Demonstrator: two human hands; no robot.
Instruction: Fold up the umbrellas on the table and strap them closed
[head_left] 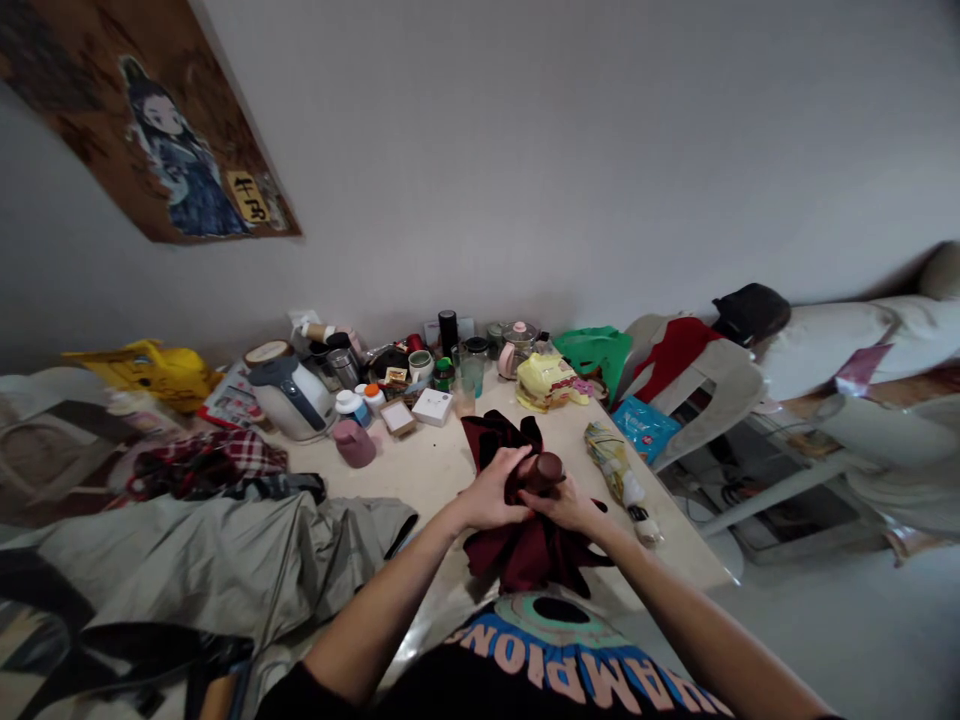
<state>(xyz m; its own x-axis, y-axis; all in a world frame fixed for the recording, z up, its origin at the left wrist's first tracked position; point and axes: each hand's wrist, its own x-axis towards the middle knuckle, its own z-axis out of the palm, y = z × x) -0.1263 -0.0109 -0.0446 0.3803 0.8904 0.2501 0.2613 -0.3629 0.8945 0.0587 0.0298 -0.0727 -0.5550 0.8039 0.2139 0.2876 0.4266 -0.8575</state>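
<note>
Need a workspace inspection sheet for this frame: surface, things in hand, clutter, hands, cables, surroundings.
Surface: beige table, crowded along the wall side, bare patch in front of the person.
Things in hand: maroon umbrella, folded and loose, lying on the table's near edge; its brown handle points up between the hands.
Clutter: white kettle, pink cup, white box, yellow packet, green bag, grey-green cloth heaped at left.
Hands: left hand and right hand both closed on the umbrella just below the handle.
Cables: nothing seen on the table.
Surroundings: poster on the wall, chair draped with clothes, sofa at right.
</note>
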